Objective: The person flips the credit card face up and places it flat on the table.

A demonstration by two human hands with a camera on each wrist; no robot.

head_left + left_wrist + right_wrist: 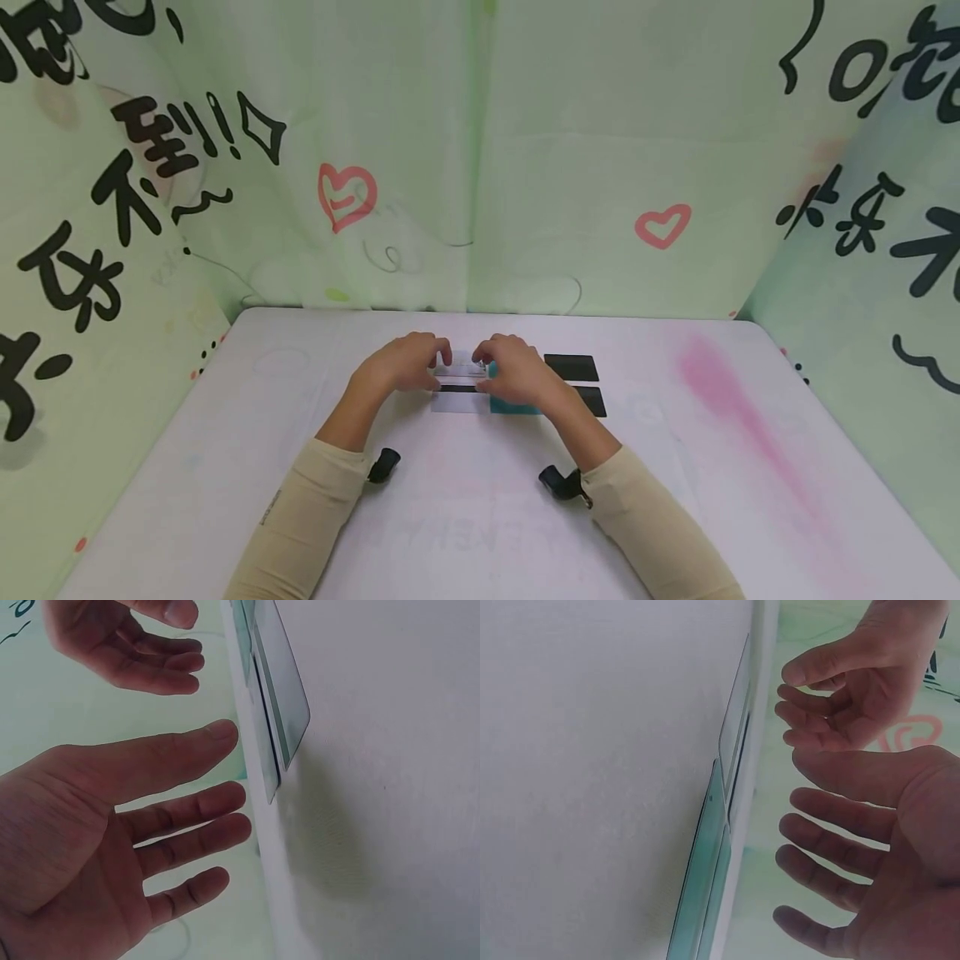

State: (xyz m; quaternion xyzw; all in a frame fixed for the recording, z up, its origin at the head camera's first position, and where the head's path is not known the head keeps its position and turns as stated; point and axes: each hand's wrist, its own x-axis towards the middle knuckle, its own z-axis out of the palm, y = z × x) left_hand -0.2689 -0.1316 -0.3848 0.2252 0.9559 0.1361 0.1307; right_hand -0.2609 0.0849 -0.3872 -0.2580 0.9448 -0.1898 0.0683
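Head view first: what lies where?

"Pale cards (pixel 459 403) lie between the left hand (pixel 401 364) and the right hand (pixel 517 371). A teal card (pixel 513 409) shows partly covered by the right hand; black cards (pixel 591 402) lie just beyond its outer side."

"Is either hand holding one?"

"No. Both wrist views show fingers spread wide, with nothing in their grasp."

"How far along, then?"

"Laying out looks largely done: everything rests in rows on the table (pixel 457 475). What remains, I can't tell."
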